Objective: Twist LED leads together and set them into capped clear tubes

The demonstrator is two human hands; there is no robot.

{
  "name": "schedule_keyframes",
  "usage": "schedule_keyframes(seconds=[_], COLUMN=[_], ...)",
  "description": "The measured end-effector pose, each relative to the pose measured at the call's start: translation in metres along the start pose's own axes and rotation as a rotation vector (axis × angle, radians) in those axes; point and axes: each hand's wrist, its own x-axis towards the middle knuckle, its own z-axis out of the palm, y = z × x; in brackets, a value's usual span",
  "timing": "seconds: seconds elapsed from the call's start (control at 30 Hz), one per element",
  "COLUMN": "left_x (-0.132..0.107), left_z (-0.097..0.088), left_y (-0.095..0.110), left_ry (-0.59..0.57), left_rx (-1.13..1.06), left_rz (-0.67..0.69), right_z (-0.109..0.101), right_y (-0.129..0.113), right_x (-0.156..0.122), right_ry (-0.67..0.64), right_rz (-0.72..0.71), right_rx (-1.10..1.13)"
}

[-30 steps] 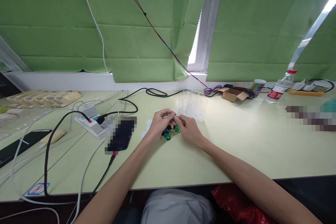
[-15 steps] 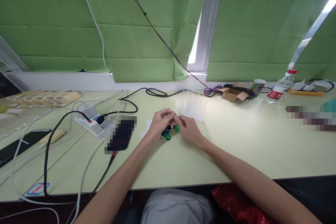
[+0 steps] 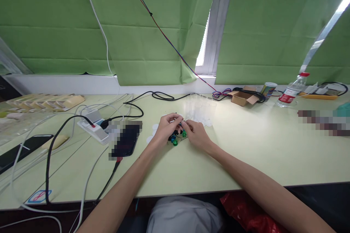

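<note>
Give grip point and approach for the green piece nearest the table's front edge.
Probably pinch the green piece across its rounded head, left and right, coming in from the person's side. It sits at the cluster's near edge; a blue piece is close behind, and the left hand and right hand crowd the far side.

The left hand [image 3: 168, 127] and right hand [image 3: 197, 134] nearly meet at small green, blue and black pieces [image 3: 175, 142] on the pale surface [image 3: 262, 153]. Clear containers [image 3: 201, 109] stand just beyond, a white power strip [image 3: 95, 132] lies left, and a red-capped bottle [image 3: 290, 94] stands far right.
</note>
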Motion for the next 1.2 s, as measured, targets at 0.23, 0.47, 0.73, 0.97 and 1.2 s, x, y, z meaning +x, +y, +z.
schedule_keyframes(seconds=[0.23, 0.47, 0.73, 0.97, 1.2], left_x=[0.0009, 0.0011, 0.0, -0.0008, 0.0019], left_z=[0.0001, -0.0007, 0.0009, 0.001, -0.0004], left_y=[-0.0007, -0.0012, 0.001, 0.0021, -0.0022], left_ry=[0.004, -0.009, 0.008, 0.007, -0.01], left_rx=[-0.004, 0.004, -0.008, -0.011, -0.021], left_rz=[0.014, 0.003, -0.01, -0.002, 0.006], right_z=[0.001, 0.0008, 0.0001, 0.0015, 0.0006], right_y=[-0.0001, 0.001, -0.0015, 0.0003, 0.0006], right_x=[0.0003, 0.0002, 0.0, 0.0001, 0.0005], right_ry=[-0.015, -0.027, -0.025, -0.018, -0.034], right_rz=[-0.001, 0.004, -0.007, -0.013, -0.013], right_rx=[-0.002, -0.001, -0.012, -0.013, -0.002])
